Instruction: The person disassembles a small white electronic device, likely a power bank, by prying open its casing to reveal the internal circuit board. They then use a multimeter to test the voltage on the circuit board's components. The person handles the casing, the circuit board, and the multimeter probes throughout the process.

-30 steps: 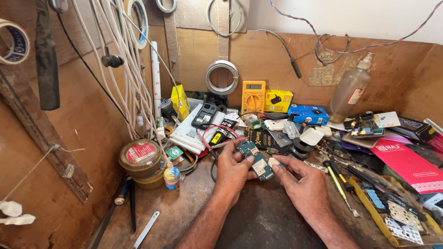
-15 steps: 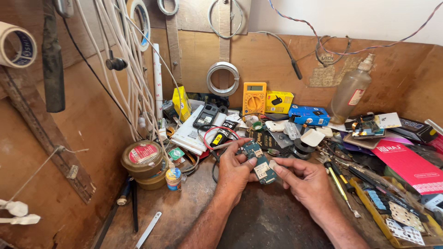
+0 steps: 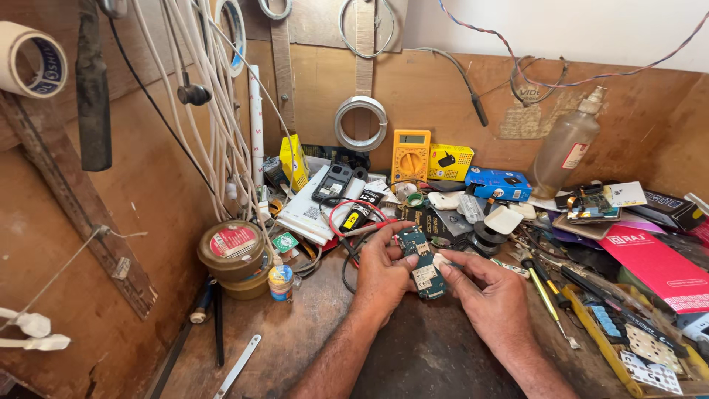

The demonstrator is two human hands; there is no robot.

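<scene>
- Tape roll [image 3: 31, 59] hangs at the wall's ten o'clock corner; a bundle of white cables [image 3: 214, 111] drops from twelve o'clock down toward the bench.
- A round tin [image 3: 233, 251] with a red-labelled lid sits at nine o'clock from the hands, a small glue bottle [image 3: 281, 282] just beside it.
- Left hand [image 3: 380, 277] is closed around the left edge of a small green circuit board [image 3: 422, 264], thumb on its face and fingers curled behind.
- The circuit board is held just above the dark work mat [image 3: 436, 355], at bench centre, tilted with its long axis running from eleven to five o'clock.
- Right hand [image 3: 491, 295] pinches the board's right edge, fingertips pressed at a pale patch; whether it also holds a tiny part there I cannot tell.
- The board is bare, out of any casing; nothing shows a tool applied to it, so inspection or positioning looks under way with repair work not begun.
- A yellow multimeter [image 3: 410, 155] stands at twelve o'clock from the hands, a clear spray bottle [image 3: 565, 148] at two o'clock, and a screwdriver [image 3: 543, 284] lies at three o'clock.
</scene>
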